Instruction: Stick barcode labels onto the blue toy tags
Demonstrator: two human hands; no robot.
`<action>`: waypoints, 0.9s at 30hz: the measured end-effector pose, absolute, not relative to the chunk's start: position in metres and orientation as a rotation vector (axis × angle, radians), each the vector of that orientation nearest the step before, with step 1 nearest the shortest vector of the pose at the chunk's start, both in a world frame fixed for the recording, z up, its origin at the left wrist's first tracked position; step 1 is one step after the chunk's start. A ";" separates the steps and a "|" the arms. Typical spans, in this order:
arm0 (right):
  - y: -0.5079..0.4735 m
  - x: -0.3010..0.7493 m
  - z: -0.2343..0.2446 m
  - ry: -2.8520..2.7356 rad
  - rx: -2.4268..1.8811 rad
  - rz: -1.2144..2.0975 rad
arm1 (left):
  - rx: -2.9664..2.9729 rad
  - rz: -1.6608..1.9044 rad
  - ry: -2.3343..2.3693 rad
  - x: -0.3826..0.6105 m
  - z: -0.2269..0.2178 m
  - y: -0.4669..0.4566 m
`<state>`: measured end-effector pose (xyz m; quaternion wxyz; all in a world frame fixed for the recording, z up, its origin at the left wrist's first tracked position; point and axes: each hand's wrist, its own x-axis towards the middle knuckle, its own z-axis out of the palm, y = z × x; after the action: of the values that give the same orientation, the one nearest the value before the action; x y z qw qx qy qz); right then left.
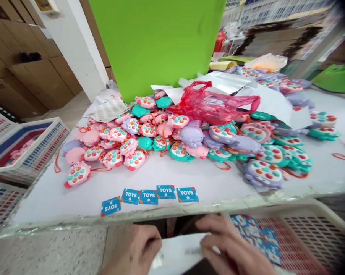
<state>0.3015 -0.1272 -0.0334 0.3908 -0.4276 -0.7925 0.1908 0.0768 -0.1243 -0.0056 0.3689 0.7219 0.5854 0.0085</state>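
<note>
Below the table's front edge, my left hand (pixel 138 246) and my right hand (pixel 226 244) hold a white sheet of paper (pixel 179 246) between them. Faint print shows on the sheet, too blurred to read. The fingers of both hands are closed on its two sides. Just beyond, a row of several blue cards marked TOYS (pixel 148 196) lies along the table edge; the leftmost card is upside down. Behind the cards spreads a heap of pink, purple and green animal-shaped toys (pixel 129 147) with coloured round buttons and orange cords.
A red plastic bag (pixel 211 103) and white papers (pixel 271 103) lie on the toys. A green board (pixel 161 42) stands behind. At lower right, a basket (pixel 315 229) holds blue TOYS cards (pixel 271 244). Plastic crates (pixel 43 145) stand left of the white table (pixel 60 206).
</note>
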 end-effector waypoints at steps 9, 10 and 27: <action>-0.047 0.324 -0.057 -1.880 -1.456 0.954 | 2.702 0.370 1.228 0.126 -0.076 -0.123; -0.042 0.324 -0.061 -1.905 -1.438 0.971 | 2.712 0.424 1.247 0.128 -0.080 -0.121; -0.026 0.321 -0.075 -2.041 -1.285 1.046 | 2.788 0.541 1.194 0.128 -0.095 -0.108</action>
<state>0.3211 -0.0258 -0.0751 0.2536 -0.4727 -0.7511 0.3848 0.1284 -0.1078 -0.0951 0.0303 0.9045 0.3874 0.1755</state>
